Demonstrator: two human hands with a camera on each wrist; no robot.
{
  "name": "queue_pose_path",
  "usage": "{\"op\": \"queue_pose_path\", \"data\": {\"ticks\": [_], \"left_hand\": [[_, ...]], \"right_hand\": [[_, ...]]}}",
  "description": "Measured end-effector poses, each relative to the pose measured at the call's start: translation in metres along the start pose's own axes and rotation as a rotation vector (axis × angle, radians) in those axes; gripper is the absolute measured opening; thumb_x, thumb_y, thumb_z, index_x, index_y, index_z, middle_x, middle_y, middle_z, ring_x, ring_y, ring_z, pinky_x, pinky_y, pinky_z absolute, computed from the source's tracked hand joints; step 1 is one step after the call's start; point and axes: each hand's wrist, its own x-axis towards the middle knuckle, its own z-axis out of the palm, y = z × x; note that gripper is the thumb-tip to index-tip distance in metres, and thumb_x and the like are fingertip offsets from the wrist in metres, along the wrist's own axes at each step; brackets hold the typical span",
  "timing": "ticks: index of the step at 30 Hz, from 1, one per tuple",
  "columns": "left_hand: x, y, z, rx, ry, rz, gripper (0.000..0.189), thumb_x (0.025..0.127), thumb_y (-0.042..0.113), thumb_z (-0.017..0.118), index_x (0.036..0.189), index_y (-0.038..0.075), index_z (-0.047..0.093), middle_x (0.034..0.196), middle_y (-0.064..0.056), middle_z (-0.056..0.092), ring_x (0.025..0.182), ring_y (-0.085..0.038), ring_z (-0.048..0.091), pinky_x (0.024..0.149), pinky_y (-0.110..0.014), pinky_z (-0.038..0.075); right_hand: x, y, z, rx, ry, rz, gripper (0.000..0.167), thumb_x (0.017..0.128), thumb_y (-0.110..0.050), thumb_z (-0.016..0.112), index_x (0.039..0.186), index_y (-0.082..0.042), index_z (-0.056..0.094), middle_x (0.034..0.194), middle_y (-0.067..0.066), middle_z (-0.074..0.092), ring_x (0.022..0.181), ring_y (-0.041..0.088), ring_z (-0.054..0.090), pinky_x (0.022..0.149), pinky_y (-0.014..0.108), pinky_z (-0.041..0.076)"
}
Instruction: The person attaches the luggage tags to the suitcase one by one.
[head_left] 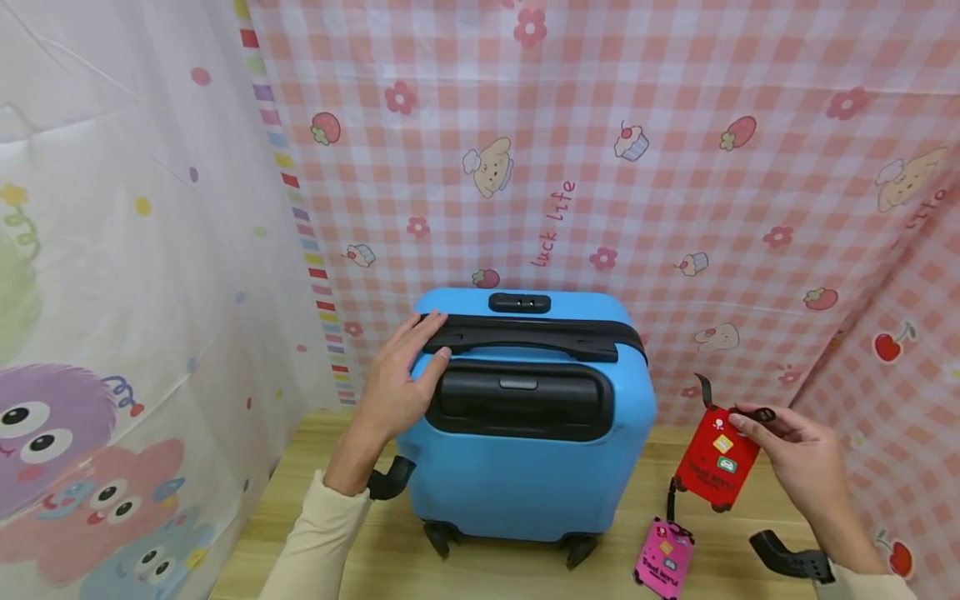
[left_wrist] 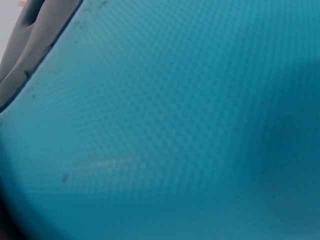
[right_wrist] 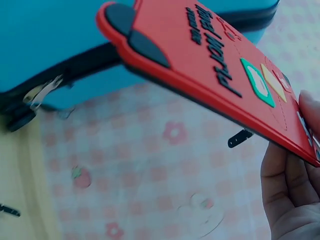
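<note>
A light-blue suitcase (head_left: 525, 483) with black handles stands upright on its wheels. My left hand (head_left: 397, 375) rests on its top left corner, fingers extended over the end of the black carry handle (head_left: 525, 337). In the left wrist view, the textured blue shell (left_wrist: 165, 110) takes up most of the picture. My right hand (head_left: 806, 454) pinches a red luggage tag (head_left: 716, 458) by its upper right corner, thumb on the printed face. That tag (right_wrist: 200, 65) appears close up in the right wrist view, raised lettering visible. Below it lies a pink luggage tag (head_left: 665, 560) with a black strap.
Wood-patterned surface (head_left: 322, 475) lies under the suitcase. Behind stands a pink checked curtain (head_left: 450, 167) with small printed pictures, and a white cartoon curtain (head_left: 112, 250) hangs at the left. Another checked curtain (head_left: 892, 400) borders the right side.
</note>
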Motion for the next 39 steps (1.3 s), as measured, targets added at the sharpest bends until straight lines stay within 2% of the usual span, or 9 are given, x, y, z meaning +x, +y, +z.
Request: {"op": "queue_pose_path", "data": {"ticks": [5, 13, 19, 21, 25, 29, 39], "left_hand": [[0.0, 0.0, 0.0, 0.001, -0.002, -0.001, 0.048, 0.101, 0.032, 0.053, 0.147, 0.02, 0.05, 0.154, -0.001, 0.044, 0.148, -0.025, 0.029, 0.116, -0.06, 0.025], [0.0, -0.001, 0.0, 0.015, 0.019, 0.008, 0.047, 0.101, 0.031, 0.054, 0.146, 0.019, 0.051, 0.153, -0.002, 0.046, 0.147, -0.027, 0.031, 0.116, -0.059, 0.025], [0.0, -0.001, 0.0, 0.018, 0.013, 0.008, 0.047, 0.101, 0.032, 0.054, 0.147, 0.02, 0.051, 0.153, -0.001, 0.045, 0.147, -0.026, 0.031, 0.117, -0.059, 0.024], [0.0, -0.001, 0.0, 0.021, 0.011, 0.007, 0.048, 0.101, 0.032, 0.054, 0.147, 0.019, 0.05, 0.153, -0.001, 0.045, 0.147, -0.026, 0.031, 0.116, -0.059, 0.025], [0.0, -0.001, 0.001, 0.024, 0.006, 0.005, 0.048, 0.101, 0.032, 0.053, 0.147, 0.019, 0.05, 0.154, -0.001, 0.045, 0.147, -0.027, 0.031, 0.116, -0.059, 0.025], [-0.001, -0.001, 0.001, 0.024, 0.01, 0.009, 0.048, 0.101, 0.032, 0.054, 0.147, 0.019, 0.05, 0.153, -0.001, 0.045, 0.147, -0.027, 0.031, 0.116, -0.059, 0.025], [-0.001, -0.001, 0.001, 0.015, 0.015, 0.01, 0.047, 0.101, 0.032, 0.054, 0.146, 0.02, 0.051, 0.153, -0.001, 0.046, 0.147, -0.027, 0.031, 0.116, -0.059, 0.026]], "right_hand": [[0.002, -0.022, 0.001, 0.045, 0.024, -0.013, 0.027, 0.089, -0.005, 0.073, 0.113, 0.006, 0.07, 0.084, -0.016, 0.073, 0.072, 0.002, 0.067, 0.063, 0.015, 0.055], [0.003, -0.06, 0.009, 0.272, -0.005, -0.122, 0.022, 0.086, 0.006, 0.071, 0.107, 0.014, 0.068, 0.084, -0.004, 0.075, 0.071, 0.005, 0.069, 0.063, 0.016, 0.056], [0.001, -0.083, 0.014, 0.192, 0.034, -0.177, 0.02, 0.085, 0.008, 0.071, 0.105, 0.012, 0.07, 0.081, -0.007, 0.073, 0.068, 0.005, 0.067, 0.062, 0.015, 0.055], [0.001, -0.089, 0.015, 0.204, 0.033, -0.192, 0.02, 0.085, 0.009, 0.071, 0.104, 0.012, 0.07, 0.082, -0.006, 0.074, 0.068, 0.005, 0.067, 0.061, 0.016, 0.055], [0.001, -0.1, 0.018, 0.269, -0.002, -0.245, 0.019, 0.085, 0.012, 0.069, 0.104, 0.013, 0.069, 0.086, -0.005, 0.074, 0.071, 0.006, 0.068, 0.064, 0.016, 0.056], [0.002, -0.108, 0.024, 0.378, -0.066, -0.284, 0.02, 0.085, 0.016, 0.066, 0.105, 0.015, 0.067, 0.089, -0.002, 0.074, 0.075, 0.007, 0.069, 0.069, 0.017, 0.057], [0.002, -0.13, 0.045, 0.575, -0.226, -0.409, 0.02, 0.085, 0.018, 0.065, 0.105, 0.019, 0.065, 0.094, 0.005, 0.075, 0.08, 0.013, 0.07, 0.071, 0.022, 0.058]]}}
